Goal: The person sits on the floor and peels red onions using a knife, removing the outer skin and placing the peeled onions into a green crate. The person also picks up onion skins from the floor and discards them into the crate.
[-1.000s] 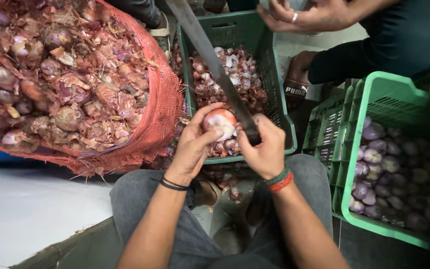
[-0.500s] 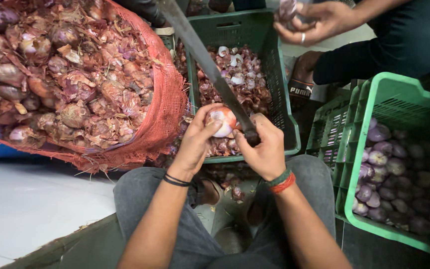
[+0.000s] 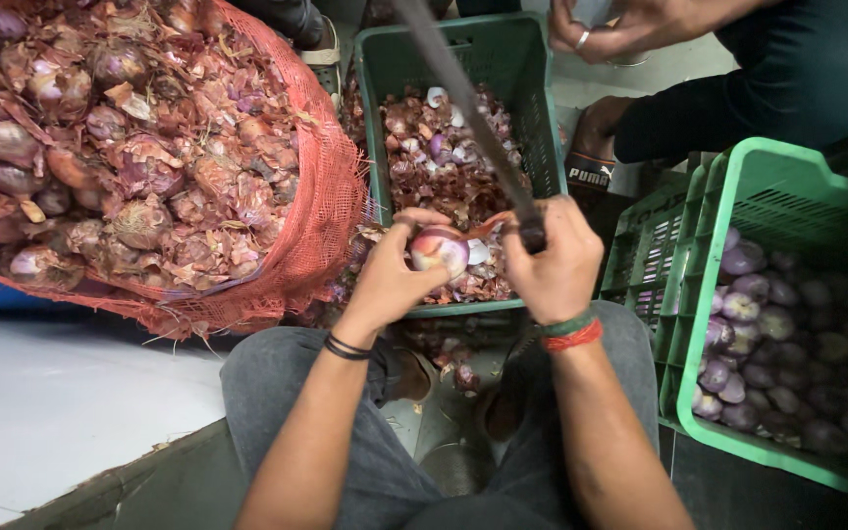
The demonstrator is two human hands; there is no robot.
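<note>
Vs. the earlier frames we see little change: our left hand (image 3: 395,280) still cups the half-peeled onion (image 3: 438,248), fingers wrapped shut around it, over the near rim of the dark green crate (image 3: 542,128); a strip of red skin now curls off it toward the blade. Our right hand (image 3: 554,265) stays clenched on the handle of the long knife (image 3: 463,108), blade slanting up and away over that crate. Crate contents: peels and a few pale bulbs. Right: light green crate (image 3: 728,245), peeled purple onions. Left: red mesh sack (image 3: 321,221) heaped with unpeeled onions. Far back, another person's ringed hand (image 3: 606,29) has moved left.
</note>
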